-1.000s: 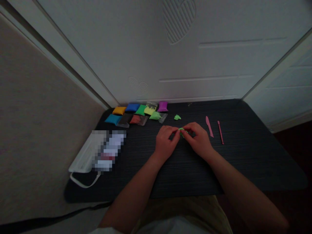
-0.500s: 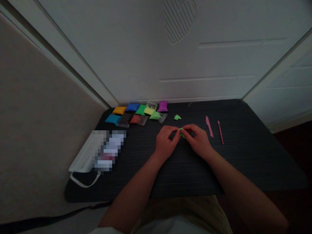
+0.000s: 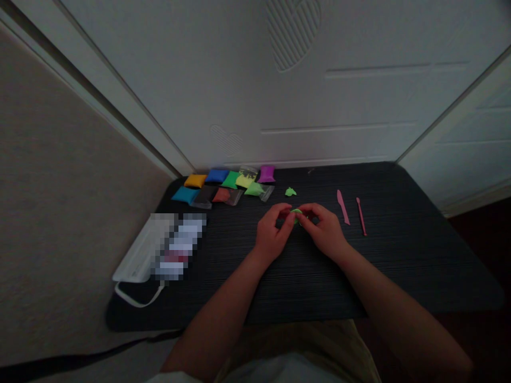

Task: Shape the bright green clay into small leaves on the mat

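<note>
Soft light-green clay [image 3: 296,211] sits where our two hands meet, mostly covered by fingers, so we cannot make out its full shape. We judge that it could tear or stretch thin if the hands pulled apart while both pinch it, and that pressing the thumbs too hard could dent or flatten it. It lies right between the fingertips: with our left hand [image 3: 273,229] we pinch its left side between thumb and fingers, and with our right hand [image 3: 324,229] its right side, so the grip is closed on it from both sides. We cannot tell whether it touches the black, fine-lined tabletop [image 3: 419,239] below.

Just beyond our hands lies a small, uneven light-green lump [image 3: 290,192], apart from them. To the right we have a flat pink knife-shaped tool [image 3: 342,207] and a slim darker-pink rod [image 3: 361,216], side by side. Farther back on the left, small packets of many colours [image 3: 231,180] lie in two rows, with a light-green packet [image 3: 253,189] nearest the lump. Nearer us on that side is a white pleated face mask [image 3: 136,255].
</note>
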`<state>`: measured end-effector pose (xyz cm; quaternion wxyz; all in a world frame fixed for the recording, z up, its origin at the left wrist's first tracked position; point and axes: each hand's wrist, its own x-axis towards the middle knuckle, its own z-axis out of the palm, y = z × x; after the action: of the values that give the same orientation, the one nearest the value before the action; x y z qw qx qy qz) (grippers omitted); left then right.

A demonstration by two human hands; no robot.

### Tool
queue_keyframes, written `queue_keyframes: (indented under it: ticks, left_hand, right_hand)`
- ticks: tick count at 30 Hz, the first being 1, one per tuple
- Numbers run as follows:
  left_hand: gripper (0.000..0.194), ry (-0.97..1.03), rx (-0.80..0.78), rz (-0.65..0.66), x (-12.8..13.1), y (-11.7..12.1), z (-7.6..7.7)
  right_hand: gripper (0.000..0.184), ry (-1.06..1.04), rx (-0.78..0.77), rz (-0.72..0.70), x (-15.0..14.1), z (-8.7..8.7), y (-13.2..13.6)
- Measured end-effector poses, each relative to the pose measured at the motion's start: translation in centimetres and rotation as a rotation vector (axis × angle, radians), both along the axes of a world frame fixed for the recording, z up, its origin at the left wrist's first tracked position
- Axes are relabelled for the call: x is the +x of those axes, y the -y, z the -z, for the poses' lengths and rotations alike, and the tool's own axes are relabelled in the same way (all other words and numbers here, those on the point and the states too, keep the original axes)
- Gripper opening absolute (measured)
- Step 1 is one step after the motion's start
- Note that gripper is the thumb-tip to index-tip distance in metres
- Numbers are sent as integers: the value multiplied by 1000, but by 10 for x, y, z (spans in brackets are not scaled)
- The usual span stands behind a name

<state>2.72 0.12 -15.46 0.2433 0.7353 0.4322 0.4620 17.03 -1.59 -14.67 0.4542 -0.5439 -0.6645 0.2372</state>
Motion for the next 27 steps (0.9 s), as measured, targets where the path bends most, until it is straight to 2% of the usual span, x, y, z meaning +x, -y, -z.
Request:
queue_keyframes:
  ticks: [3,9,15,22,27]
  left_hand:
    - [27,24,-94,38,2,-1,1]
    - [17,62,-145,11,3,-4,5]
    - [19,70,-167,29,0,-6,5]
    - [20,60,-134,41,1,-5,2]
    - [18,75,-138,13,1,-4,3]
  right_hand:
    - [16,-107,-46,34,1,2,-1]
    - [15,-232,-112,15,1,6,-4]
    - [19,-102,-103,-66,0,1,-2]
    - [13,-11,-49,-22,2,0,-2]
    - [17,-5,-51,-42,0,0,-1]
